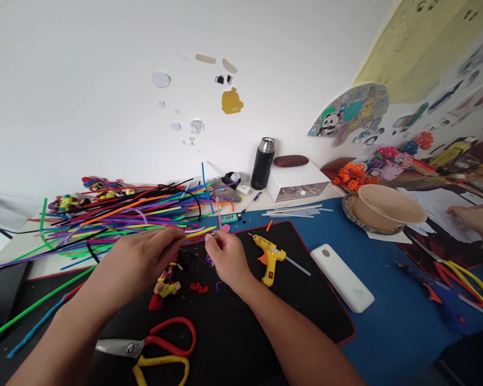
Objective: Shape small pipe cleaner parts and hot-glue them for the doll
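My left hand is over the black mat, its fingers pressed together and pointing right; whatever they pinch is hidden. Across a small gap, my right hand is closed in a pinch, with something small and dark at the fingertips, too small to name. Below my left fingers lies a small yellow, red and pink fuzzy figure. Red curled pieces and a purple curl lie between my wrists. Scissors with red and yellow handles lie nearest to me. Right of my right hand is a yellow glue gun.
Many coloured pipe cleaners are heaped at back left. A white power bank lies right of the mat. Behind stand a black thermos and white box. Farther right are a bowl, a blue glue gun and another person's hand.
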Motion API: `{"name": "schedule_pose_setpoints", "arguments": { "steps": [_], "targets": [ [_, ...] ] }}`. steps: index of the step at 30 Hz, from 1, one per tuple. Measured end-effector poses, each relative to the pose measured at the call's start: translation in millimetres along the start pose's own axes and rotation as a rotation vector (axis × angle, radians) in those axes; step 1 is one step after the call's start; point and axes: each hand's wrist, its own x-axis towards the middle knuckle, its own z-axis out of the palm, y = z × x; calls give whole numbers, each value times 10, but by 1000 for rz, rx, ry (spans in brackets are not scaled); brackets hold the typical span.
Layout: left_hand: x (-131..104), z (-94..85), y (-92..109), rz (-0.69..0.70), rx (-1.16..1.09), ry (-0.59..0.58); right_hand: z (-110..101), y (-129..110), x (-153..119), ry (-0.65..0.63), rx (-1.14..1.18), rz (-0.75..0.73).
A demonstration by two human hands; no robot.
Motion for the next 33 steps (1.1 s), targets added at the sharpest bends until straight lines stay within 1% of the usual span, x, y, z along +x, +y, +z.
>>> {"name": "schedule_pose_setpoints", "arguments": {
  "steps": [5, 8, 11, 16, 21, 24, 27, 30, 33],
  "targets": [
    [-2, 11, -7, 53, 11, 23, -3, -11, 5, 28, 5, 20],
    [-6, 8, -9, 84, 29, 48, 6, -13, -6, 6, 11, 19],
    [-3, 2, 3, 85, 47, 55, 6, -19, -14, -9, 12, 17],
    [9, 13, 34, 104, 36, 48, 4, -29, -11, 14, 15, 22],
    [8, 22, 36, 115, 46, 49, 24, -20, -23, -23, 45, 25],
    [3, 12, 23, 132, 59, 60, 8, -19, -8, 5, 42, 26],
    [4, 11, 20, 131, 61, 60, 4, -22, -4, 24, 33, 28],
    [8, 21, 34, 115, 35, 62, 23, -31, -27, -24, 37, 27],
    [14, 20, 62, 54, -31, 51, 30, -44, -38, -35, 34, 24]
  ]
}}
